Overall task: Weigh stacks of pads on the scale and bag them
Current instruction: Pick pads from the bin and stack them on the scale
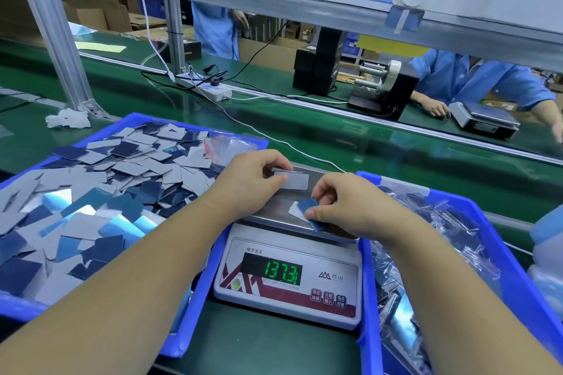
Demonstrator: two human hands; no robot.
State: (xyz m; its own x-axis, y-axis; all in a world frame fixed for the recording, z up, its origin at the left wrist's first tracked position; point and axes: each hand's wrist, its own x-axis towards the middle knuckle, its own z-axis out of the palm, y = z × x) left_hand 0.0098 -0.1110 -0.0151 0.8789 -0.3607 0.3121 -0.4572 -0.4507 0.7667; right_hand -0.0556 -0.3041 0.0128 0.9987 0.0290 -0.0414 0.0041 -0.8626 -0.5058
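Scale: I see the electronic scale [289,277] standing on the green counter [259,350] between two blue bins, its green display [281,271] showing 137.3.
Left hand: my left hand [246,186] is over the scale's steel pan [274,210], fingers and thumb curled and pinching a grey-white stack of pads [294,181] held just above the back of the pan.
Right hand: my right hand [344,204] is clamped on a few blue pads [309,207], thumb on top and fingers curled behind; they rest against the pan's front right part, with a white pad edge [295,211] showing beneath them.
Left bin: the blue bin [195,298] to the left of the scale holds a loose heap of grey and blue pads [100,192], with a clear bag [222,143] at its far corner.
Right bin: the blue bin [370,298] on the right holds pads already sealed in clear bags [432,253].
Background: across the green conveyor belt [335,137], people in blue coats stand or sit near a label dispenser [384,85] and a second scale [484,119]; a white power strip [210,90] lies on the far rail.
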